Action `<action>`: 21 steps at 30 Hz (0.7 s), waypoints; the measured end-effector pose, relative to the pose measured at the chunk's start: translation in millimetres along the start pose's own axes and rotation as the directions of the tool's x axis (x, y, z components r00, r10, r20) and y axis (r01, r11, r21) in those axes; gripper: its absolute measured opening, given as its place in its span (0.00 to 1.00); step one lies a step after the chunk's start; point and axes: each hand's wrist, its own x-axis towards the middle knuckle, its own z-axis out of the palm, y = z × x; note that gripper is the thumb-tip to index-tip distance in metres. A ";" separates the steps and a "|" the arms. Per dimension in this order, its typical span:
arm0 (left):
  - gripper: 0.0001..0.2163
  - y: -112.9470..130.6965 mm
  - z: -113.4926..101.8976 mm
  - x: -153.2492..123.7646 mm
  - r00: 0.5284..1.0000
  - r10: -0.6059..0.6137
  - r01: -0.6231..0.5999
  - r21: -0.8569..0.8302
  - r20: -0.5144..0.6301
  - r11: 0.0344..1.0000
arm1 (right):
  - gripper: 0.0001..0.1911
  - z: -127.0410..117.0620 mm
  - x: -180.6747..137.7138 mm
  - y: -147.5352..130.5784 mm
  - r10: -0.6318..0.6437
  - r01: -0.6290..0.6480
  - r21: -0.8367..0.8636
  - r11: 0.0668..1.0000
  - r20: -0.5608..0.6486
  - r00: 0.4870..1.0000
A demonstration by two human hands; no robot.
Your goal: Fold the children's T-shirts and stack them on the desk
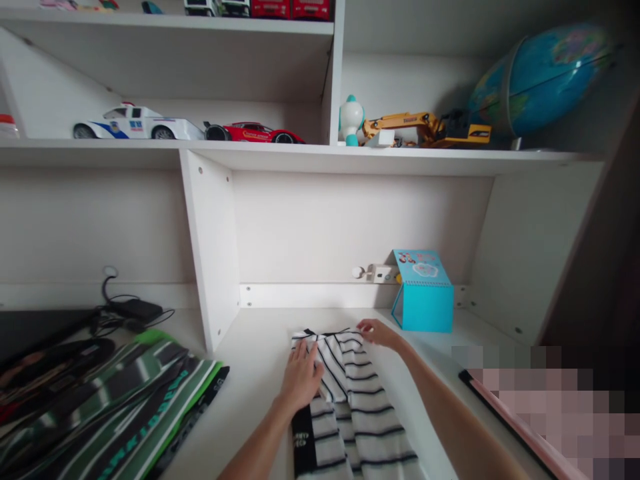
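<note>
A white garment with thin black stripes (357,407) lies folded on the white desk (255,373), stretching from the middle toward me. My left hand (301,377) lies flat on its left part, fingers stretched forward. My right hand (379,332) rests on the garment's far right corner, fingers curled on the fabric edge. A black band with small lettering (303,441) runs along the garment's near left side.
A green, black and white striped cloth (120,407) lies at the left, with a black charger and cables (133,310) behind it. A turquoise box (423,293) stands at the back right. Toy cars (135,125), a toy excavator (425,129) and a globe (543,77) sit on the shelf above.
</note>
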 end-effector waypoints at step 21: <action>0.27 2.7 5.8 9.0 0.998 -0.060 0.061 -0.024 0.019 0.998 | 0.19 13.6 -4.2 -29.9 -0.097 0.021 -0.357 0.934 -0.196 0.976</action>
